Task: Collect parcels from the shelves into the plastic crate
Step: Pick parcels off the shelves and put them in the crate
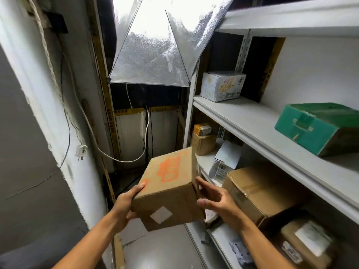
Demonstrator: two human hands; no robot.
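A brown cardboard parcel with orange print and a white label is held in the air in front of me, left of the white shelving. My left hand grips its left side. My right hand presses against its right side. Other parcels stay on the shelves: a white printed box, a green box, a large brown box, small brown boxes and a labelled box lower down. No plastic crate is in view.
A wall with hanging cables and a plug runs along the left. A foil-covered window lies straight ahead. The aisle between wall and shelves is narrow. White paper packets lie on the middle shelf.
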